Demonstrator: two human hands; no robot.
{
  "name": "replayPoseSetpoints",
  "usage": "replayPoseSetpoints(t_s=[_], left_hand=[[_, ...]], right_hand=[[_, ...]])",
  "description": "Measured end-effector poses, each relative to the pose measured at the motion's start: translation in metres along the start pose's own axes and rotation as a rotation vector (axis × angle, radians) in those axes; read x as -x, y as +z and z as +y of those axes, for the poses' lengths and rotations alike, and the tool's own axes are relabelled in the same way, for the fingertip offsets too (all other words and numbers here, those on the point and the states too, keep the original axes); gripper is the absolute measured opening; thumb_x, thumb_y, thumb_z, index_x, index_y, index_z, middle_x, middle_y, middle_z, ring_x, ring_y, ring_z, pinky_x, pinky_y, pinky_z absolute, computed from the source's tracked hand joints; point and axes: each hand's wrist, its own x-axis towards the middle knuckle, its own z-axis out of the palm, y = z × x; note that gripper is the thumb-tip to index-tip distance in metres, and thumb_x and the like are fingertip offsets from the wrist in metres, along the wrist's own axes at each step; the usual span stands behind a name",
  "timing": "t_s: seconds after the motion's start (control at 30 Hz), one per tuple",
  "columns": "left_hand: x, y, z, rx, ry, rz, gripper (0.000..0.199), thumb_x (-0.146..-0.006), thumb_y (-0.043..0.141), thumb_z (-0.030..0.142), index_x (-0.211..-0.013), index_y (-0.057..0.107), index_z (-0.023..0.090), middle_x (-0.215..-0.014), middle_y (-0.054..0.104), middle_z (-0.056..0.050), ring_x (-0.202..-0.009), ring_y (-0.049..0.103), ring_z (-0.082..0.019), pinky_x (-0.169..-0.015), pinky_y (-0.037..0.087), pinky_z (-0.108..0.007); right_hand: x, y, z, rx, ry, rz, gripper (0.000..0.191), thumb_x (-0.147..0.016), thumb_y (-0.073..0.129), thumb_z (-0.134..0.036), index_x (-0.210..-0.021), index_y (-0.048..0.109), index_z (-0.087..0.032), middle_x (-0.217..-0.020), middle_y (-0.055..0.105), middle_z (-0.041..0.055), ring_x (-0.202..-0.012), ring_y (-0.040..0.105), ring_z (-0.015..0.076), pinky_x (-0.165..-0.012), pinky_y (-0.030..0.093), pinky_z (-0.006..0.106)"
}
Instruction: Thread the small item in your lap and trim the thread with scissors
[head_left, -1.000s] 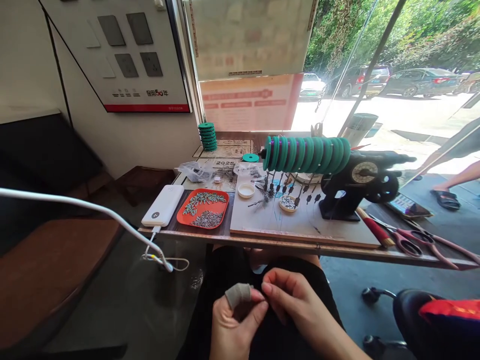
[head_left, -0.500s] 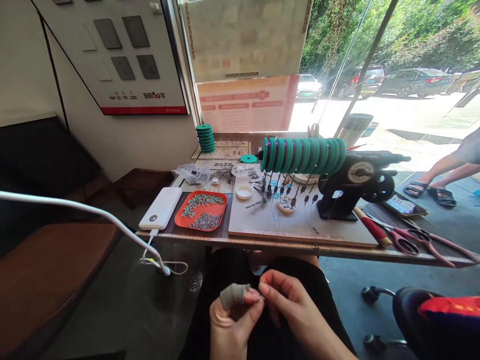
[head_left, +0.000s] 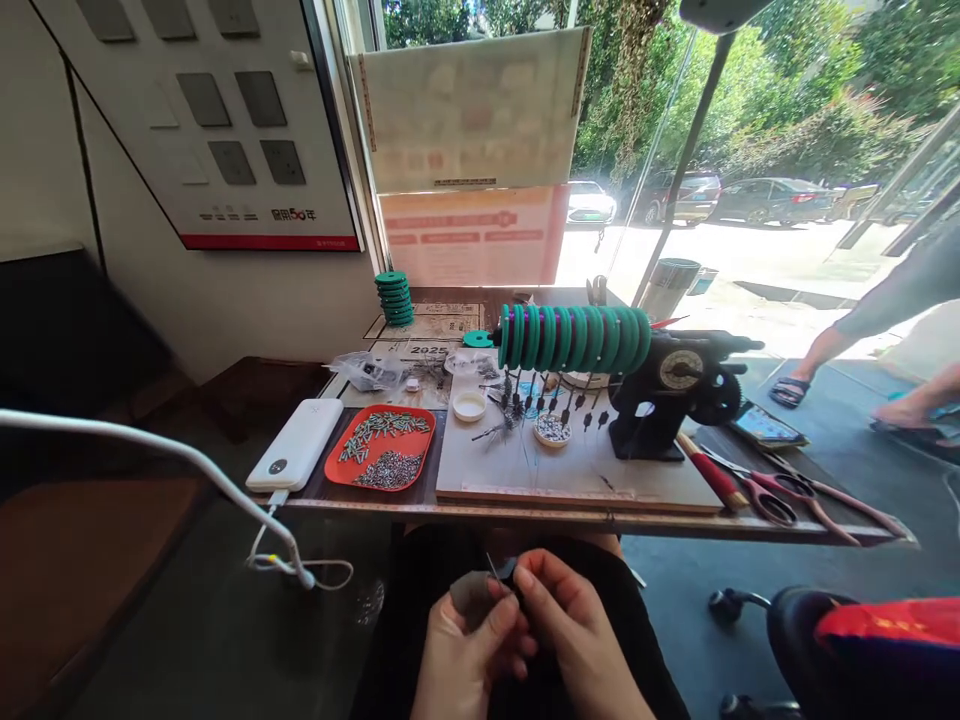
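Observation:
Over my lap, my left hand (head_left: 480,620) pinches a thin wire-like piece (head_left: 493,568) between thumb and index finger; its tip sticks up past the fingers. A grey wrap (head_left: 469,590) covers that index finger. Close beside it, my right hand (head_left: 559,600) is closed in a pinch, thumb against index finger. Whatever lies between those fingertips is too small to make out. Ahead on the table, a row of green discs (head_left: 574,338) sits on a black hand-cranked winder (head_left: 652,400). Dark small pieces (head_left: 551,405) hang from the discs on lines.
An orange tray (head_left: 334,455) of small metal parts stands beside a white power bank (head_left: 296,445). Two shallow dishes, one a cup of beads (head_left: 553,430), rest on a board (head_left: 480,480). Scissors (head_left: 772,495) lie at right. Another person's legs (head_left: 847,330) show outside.
The view has tilted up and shifted right. My hands stay close together; the thin piece now sticks up from my left fingers. The other person's feet have moved apart.

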Motion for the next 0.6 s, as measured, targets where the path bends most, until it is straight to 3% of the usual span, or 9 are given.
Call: replayPoseSetpoints(t_s=[0.23,0.4,0.5,0.6], left_hand=[[-0.002,-0.001,0.000,0.020,-0.008,-0.033,0.029,-0.051,0.080,0.024,-0.064,0.057,0.011,-0.058,0.061,-0.002,-0.055,0.058,-0.011,-0.049,0.045,-0.018],[-0.005,-0.006,-0.002,-0.179,0.177,-0.116,0.020,-0.063,0.073,0.026,-0.063,0.060,0.011,-0.056,0.057,-0.001,-0.052,0.051,-0.008,-0.051,0.042,-0.017],[-0.003,-0.009,-0.001,-0.393,0.188,-0.188,0.021,-0.068,0.067,0.027,-0.083,0.063,0.012,-0.057,0.057,-0.001,-0.049,0.050,-0.008,-0.045,0.039,-0.017],[-0.001,-0.011,0.015,-0.736,0.171,-0.249,0.049,-0.067,0.062,0.018,-0.115,0.054,0.019,-0.063,0.059,0.001,-0.051,0.053,-0.011,-0.049,0.042,-0.020]], right_hand=[[-0.004,-0.006,0.001,-0.055,-0.015,0.098,0.051,-0.054,0.064,-0.049,-0.076,0.036,-0.013,-0.055,0.040,-0.0079,-0.045,0.038,-0.0074,-0.042,0.033,0.006],[-0.006,-0.005,0.006,-0.132,0.047,0.019,0.047,-0.056,0.062,-0.046,-0.074,0.035,-0.013,-0.056,0.043,-0.0073,-0.044,0.040,-0.0056,-0.045,0.036,0.009],[-0.006,-0.008,0.001,-0.134,0.050,0.018,0.045,-0.059,0.057,-0.050,-0.076,0.035,-0.015,-0.050,0.035,-0.0082,-0.039,0.036,-0.0036,-0.042,0.033,0.011],[-0.005,-0.026,-0.018,0.045,-0.066,0.194,0.044,-0.059,0.055,-0.052,-0.077,0.040,-0.014,-0.050,0.034,-0.0073,-0.043,0.031,-0.0063,-0.043,0.028,0.007]])
